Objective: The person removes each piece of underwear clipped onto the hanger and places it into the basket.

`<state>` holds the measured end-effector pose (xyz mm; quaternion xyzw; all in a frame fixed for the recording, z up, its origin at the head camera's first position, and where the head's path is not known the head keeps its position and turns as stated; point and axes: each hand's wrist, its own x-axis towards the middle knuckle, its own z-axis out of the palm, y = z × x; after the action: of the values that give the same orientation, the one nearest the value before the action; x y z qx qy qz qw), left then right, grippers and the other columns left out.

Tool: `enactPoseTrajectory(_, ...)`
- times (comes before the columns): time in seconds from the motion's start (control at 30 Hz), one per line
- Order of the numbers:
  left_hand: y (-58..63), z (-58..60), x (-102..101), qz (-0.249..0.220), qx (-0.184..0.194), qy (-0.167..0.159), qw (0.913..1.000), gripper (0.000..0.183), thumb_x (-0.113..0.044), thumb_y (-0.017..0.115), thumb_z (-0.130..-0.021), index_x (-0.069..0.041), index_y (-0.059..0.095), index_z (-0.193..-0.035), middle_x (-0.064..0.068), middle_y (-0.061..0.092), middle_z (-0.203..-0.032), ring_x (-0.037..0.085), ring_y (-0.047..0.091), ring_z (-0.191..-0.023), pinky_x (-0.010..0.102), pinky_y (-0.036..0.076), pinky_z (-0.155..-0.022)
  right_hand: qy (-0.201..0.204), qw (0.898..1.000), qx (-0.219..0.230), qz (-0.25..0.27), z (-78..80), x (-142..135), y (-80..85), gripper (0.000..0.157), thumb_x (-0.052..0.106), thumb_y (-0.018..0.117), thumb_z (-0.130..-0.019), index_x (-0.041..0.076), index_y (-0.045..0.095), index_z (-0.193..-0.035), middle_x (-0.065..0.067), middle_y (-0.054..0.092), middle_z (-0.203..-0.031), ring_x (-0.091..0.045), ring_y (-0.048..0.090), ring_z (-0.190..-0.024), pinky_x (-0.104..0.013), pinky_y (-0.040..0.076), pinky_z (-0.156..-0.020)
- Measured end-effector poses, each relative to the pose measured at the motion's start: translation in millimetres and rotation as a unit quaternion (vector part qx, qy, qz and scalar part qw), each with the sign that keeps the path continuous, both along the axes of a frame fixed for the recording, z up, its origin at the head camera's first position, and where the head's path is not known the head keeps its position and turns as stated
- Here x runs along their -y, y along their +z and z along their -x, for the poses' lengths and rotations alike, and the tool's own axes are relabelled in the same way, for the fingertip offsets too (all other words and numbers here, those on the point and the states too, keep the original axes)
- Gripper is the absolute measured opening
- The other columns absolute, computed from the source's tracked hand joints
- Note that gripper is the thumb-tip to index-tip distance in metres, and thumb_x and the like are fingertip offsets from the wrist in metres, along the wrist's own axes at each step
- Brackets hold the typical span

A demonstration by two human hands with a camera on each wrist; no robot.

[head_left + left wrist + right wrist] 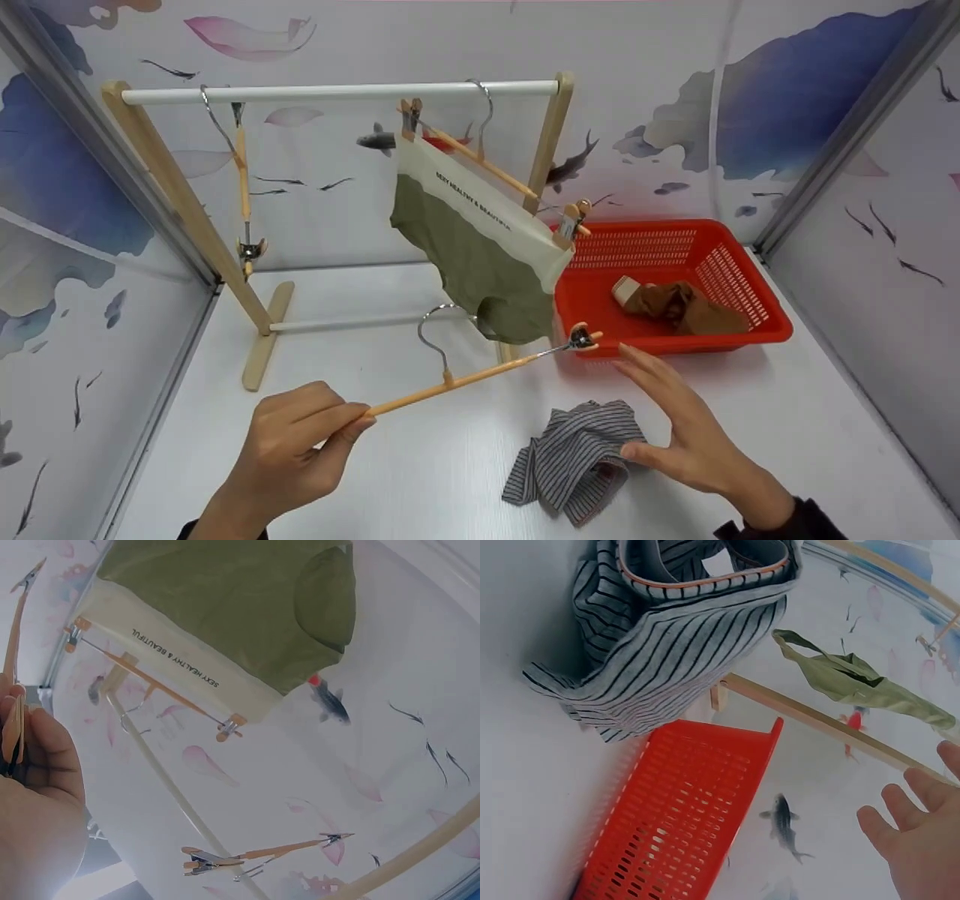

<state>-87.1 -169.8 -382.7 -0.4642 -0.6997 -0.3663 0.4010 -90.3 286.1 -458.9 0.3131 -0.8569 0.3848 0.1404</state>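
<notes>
My left hand (296, 444) pinches one end of a wooden clip hanger (489, 373) between thumb and fingers. The hanger's metal hook points up, and a metal clip sits at its far right end. My right hand (688, 431) has its fingers spread and holds nothing, just right of that clip. Below, by the right thumb, a crumpled grey garment with dark stripes (574, 457) lies on the white table (420, 465); its banded opening shows in the right wrist view. In the left wrist view, the left hand (45, 765) is at the left edge, partly cut off.
A wooden rack with a white bar (315, 92) stands behind. Green and cream underpants (480, 255) hang there from a clip hanger, and a bare clip hanger (244, 184) hangs further left. Back right, a red basket (769, 319) holds brown cloth (697, 307).
</notes>
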Motion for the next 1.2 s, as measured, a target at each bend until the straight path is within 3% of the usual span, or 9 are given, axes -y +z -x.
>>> enactPoseTrajectory(0.07, 1.1, -1.3, 4, -0.011, -0.005, 0.005, 0.9999, 0.028, -0.014, 0.071, -0.102, 0.002, 0.077, -0.079, 0.001, 0.059, -0.065, 0.006, 0.044, -0.054, 0.014, 0.039, -0.049, -0.005, 1.000, -0.003, -0.027, 0.0, 2, -4.3, 0.096, 0.034, 0.091, -0.076, 0.015, 0.047, -0.159, -0.011, 0.039, -0.166, -0.025, 0.035, -0.152, -0.046, 0.030, -0.120)
enactPoseTrajectory(0.17, 3.4, -2.4, 8, -0.033, -0.014, 0.011, 0.9993, 0.032, -0.014, 0.072, -0.101, 0.005, 0.076, -0.076, 0.002, 0.057, -0.062, 0.006, 0.041, -0.052, 0.013, 0.035, -0.047, -0.010, 0.999, 0.011, -0.053, -0.9, 6, -10.2, 0.097, 0.033, 0.092, -0.075, 0.019, 0.046, -0.160, -0.007, 0.037, -0.167, -0.024, 0.033, -0.152, -0.074, 0.036, -0.107)
enactPoseTrajectory(0.23, 4.8, -2.7, 10, -0.048, -0.020, 0.014, 0.9986, 0.033, -0.014, 0.072, -0.101, 0.007, 0.076, -0.075, 0.002, 0.056, -0.061, 0.006, 0.040, -0.052, 0.013, 0.033, -0.046, -0.012, 0.998, 0.023, -0.060, -1.4, 8, -14.6, 0.099, 0.033, 0.092, -0.075, 0.020, 0.045, -0.161, -0.005, 0.036, -0.167, -0.024, 0.032, -0.152, -0.081, 0.035, -0.101)
enactPoseTrajectory(0.4, 6.6, -4.0, 15, -0.068, -0.026, 0.034, 0.9968, 0.034, -0.014, 0.073, -0.100, 0.007, 0.075, -0.074, 0.004, 0.056, -0.059, 0.008, 0.040, -0.050, 0.014, 0.031, -0.044, -0.025, 0.995, 0.052, -0.079, -2.4, 12, -26.5, 0.102, 0.041, 0.090, -0.076, 0.025, 0.039, -0.163, -0.004, 0.035, -0.168, -0.029, 0.034, -0.150, -0.081, 0.034, -0.103)
enactPoseTrajectory(0.57, 6.9, -6.6, 16, -0.074, -0.034, 0.083, 0.9932, 0.040, -0.017, 0.071, -0.102, 0.009, 0.074, -0.072, 0.005, 0.057, -0.059, 0.011, 0.044, -0.049, 0.017, 0.034, -0.042, -0.035, 0.988, 0.088, -0.125, -2.3, 15, -35.3, 0.104, 0.054, 0.090, -0.074, 0.028, 0.042, -0.162, -0.007, 0.035, -0.168, -0.039, 0.037, -0.147, -0.078, 0.035, -0.106)
enactPoseTrajectory(0.73, 6.2, -9.5, 17, -0.087, -0.054, 0.146, 0.9839, 0.044, -0.018, 0.069, -0.103, 0.010, 0.073, -0.070, 0.007, 0.056, -0.057, 0.014, 0.045, -0.047, 0.021, 0.038, -0.040, -0.031, 0.978, 0.111, -0.171, 0.0, 20, -44.4, 0.106, 0.060, 0.092, -0.070, 0.028, 0.045, -0.160, -0.005, 0.030, -0.170, -0.042, 0.034, -0.149, -0.075, 0.035, -0.109)
enactPoseTrajectory(0.93, 4.6, -10.5, 21, -0.101, -0.056, 0.205, 0.9718, 0.048, -0.023, 0.069, -0.104, 0.012, 0.074, -0.071, 0.011, 0.058, -0.057, 0.017, 0.047, -0.046, 0.023, 0.040, -0.040, -0.021, 0.976, 0.103, -0.189, 3.6, 25, -57.2, 0.106, 0.067, 0.089, -0.070, 0.026, 0.046, -0.159, -0.008, 0.032, -0.168, -0.043, 0.035, -0.148, -0.074, 0.037, -0.109)
enactPoseTrajectory(1.2, 0.9, -3.2, 20, -0.084, -0.060, 0.275, 0.9557, 0.043, -0.018, 0.066, -0.104, 0.012, 0.075, -0.075, 0.013, 0.061, -0.060, 0.024, 0.052, -0.045, 0.032, 0.044, -0.039, -0.016, 0.970, 0.108, -0.218, 4.2, 29, -69.4, 0.115, 0.077, 0.084, -0.067, 0.018, 0.047, -0.158, -0.014, 0.035, -0.166, -0.041, 0.036, -0.148, -0.069, 0.034, -0.113)
